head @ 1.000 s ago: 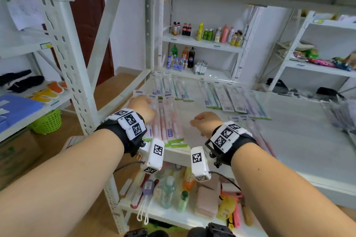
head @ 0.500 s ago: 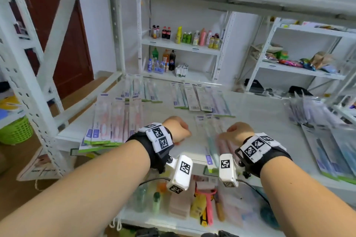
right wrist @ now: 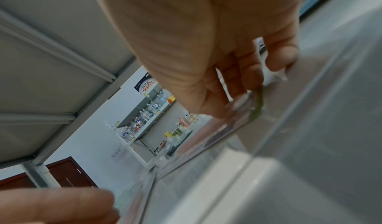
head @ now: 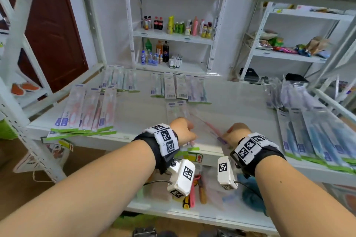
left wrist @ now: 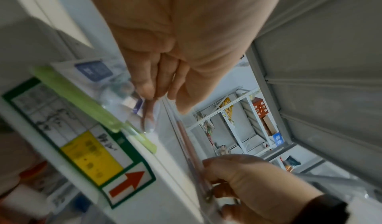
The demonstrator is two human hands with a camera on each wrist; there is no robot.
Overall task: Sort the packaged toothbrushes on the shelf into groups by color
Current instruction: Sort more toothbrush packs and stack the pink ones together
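Observation:
Packaged toothbrushes lie in groups on the white shelf (head: 240, 106). A pink group (head: 86, 109) is at the front left, and a blue group (head: 316, 136) at the right. My right hand (head: 235, 132) pinches the green-tipped end of a pink toothbrush pack (head: 209, 126), tilted above the shelf's front middle. My left hand (head: 185, 131) pinches that pack's (left wrist: 192, 154) other end between thumb and fingers (left wrist: 148, 87). Under the left hand lies another pack (left wrist: 93, 83) with a green edge. More loose packs (head: 178, 109) lie just beyond the hands.
A greenish group (head: 119, 81) and a mixed row (head: 179, 88) lie at the shelf's back. Bagged packs (head: 285, 94) lean at the back right. A shelf post (head: 21, 25) rises at the left, and another shelf hangs close overhead. The lower shelf (head: 192, 211) holds several small goods.
Both hands have moved right, from the pink group to the shelf's front middle. The right hand has taken hold of a pink pack and raised it off the shelf.

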